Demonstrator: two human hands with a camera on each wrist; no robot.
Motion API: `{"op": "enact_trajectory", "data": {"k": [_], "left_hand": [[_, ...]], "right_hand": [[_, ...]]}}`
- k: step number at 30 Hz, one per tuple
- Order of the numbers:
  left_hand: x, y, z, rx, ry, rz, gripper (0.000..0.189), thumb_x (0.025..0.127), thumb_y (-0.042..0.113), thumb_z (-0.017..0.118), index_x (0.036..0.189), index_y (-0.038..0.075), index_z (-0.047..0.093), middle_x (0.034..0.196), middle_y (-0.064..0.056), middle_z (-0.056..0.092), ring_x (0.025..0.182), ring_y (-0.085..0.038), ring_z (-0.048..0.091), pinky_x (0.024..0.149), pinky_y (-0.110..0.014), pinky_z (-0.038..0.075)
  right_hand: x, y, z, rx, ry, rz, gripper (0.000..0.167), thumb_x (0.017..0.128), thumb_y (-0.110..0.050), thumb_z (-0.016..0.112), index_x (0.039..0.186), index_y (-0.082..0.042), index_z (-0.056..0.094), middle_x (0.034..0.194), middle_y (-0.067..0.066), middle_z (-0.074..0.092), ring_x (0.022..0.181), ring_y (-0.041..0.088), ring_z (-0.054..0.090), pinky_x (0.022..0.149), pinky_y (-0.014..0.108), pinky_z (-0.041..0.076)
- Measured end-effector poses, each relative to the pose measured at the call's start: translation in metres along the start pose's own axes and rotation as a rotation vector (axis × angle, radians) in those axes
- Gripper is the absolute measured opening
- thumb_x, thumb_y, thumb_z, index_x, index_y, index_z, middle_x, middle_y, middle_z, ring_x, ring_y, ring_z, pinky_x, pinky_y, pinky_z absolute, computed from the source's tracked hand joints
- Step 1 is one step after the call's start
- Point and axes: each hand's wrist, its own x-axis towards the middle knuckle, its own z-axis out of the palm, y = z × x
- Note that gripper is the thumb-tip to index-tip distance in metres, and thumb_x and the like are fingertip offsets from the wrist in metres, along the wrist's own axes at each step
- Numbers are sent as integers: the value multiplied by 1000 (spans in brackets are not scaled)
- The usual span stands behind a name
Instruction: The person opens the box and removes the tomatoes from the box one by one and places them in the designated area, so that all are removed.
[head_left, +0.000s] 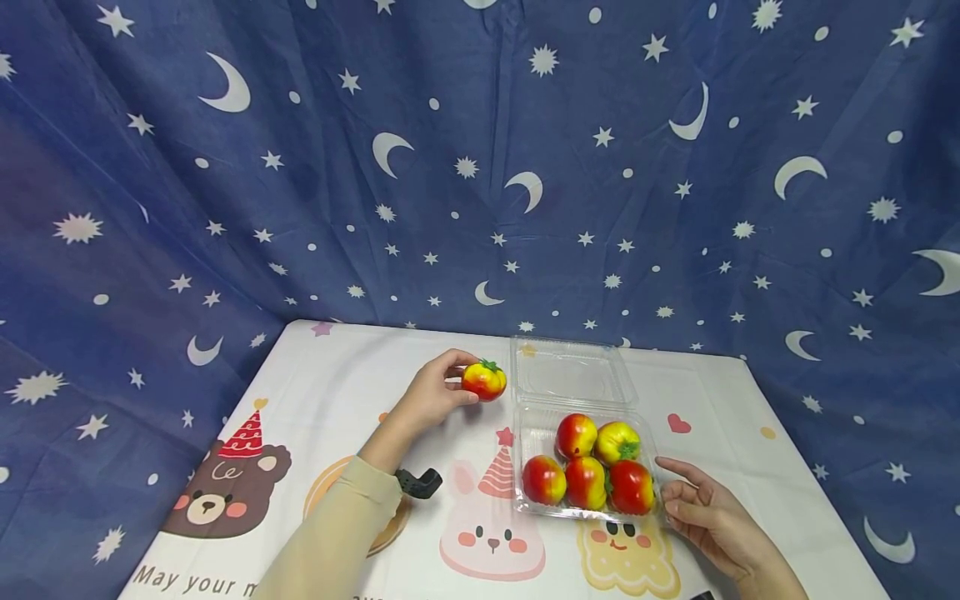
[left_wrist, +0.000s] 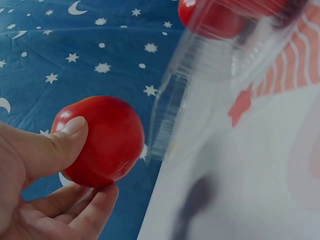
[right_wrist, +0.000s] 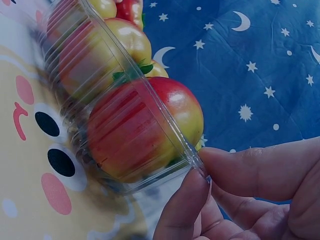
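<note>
My left hand point(head_left: 437, 390) grips a red-and-yellow tomato point(head_left: 484, 381) with a green leafy top, just left of the raised lid. In the left wrist view the thumb point(left_wrist: 65, 145) presses its side and the other fingers curl beneath. A clear plastic clamshell box point(head_left: 528, 510) lies with its lid point(head_left: 573, 371) folded back toward the curtain. Several similar tomatoes point(head_left: 585, 483) sit in its base. At the box's right side is my right hand point(head_left: 712, 521). The right wrist view shows its thumb and a finger pinching the rim's corner, close beside a tomato point(right_wrist: 150, 130).
A white tablecloth point(head_left: 330, 375) printed with cartoon animals, hearts and stars covers the table. Behind the table and along its sides hangs a dark blue curtain point(head_left: 450, 167) with moons and stars. The left wrist wears a black strap point(head_left: 418, 483).
</note>
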Motion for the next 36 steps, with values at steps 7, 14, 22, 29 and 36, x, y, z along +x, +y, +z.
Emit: {"op": "enact_trajectory", "data": {"k": [7,14,22,29,36], "left_hand": [[0,-10,0,58,7,-22,51,86,-2,86,128,17,63,140,-9,69,133,-35,66,116,-55,54],[2,-20,3,65,-22,-57,55,84,-3,88,125,18,58,144,-10,64,137,-37,63,119,-57,51],[6,-27,8,78,-37,-82,59,81,-5,89,124,17,55,142,-10,62,138,-37,61,119,-56,51],[7,-34,12,139,-22,-71,78,77,-7,90,139,16,50,148,-11,59,138,-35,60,119,-53,51],[9,-37,17,167,-20,-48,90,73,-9,91,148,15,48,143,-9,61,135,-33,61,119,-52,51]], "right_hand": [[0,0,0,-11,-3,-4,56,105,4,57,134,-43,58,104,-7,68,91,8,65,85,19,62],[1,-1,1,-18,35,30,54,104,2,59,136,-42,55,104,-5,68,92,10,65,85,20,62],[-1,-1,3,-16,32,21,55,104,3,59,136,-42,56,103,-6,68,90,10,64,85,20,61],[1,-1,4,-20,48,32,55,103,2,61,135,-41,56,103,-6,68,91,10,65,87,20,62],[0,-1,4,-33,61,29,55,103,2,61,136,-41,55,104,-6,68,92,10,64,86,20,62]]}}
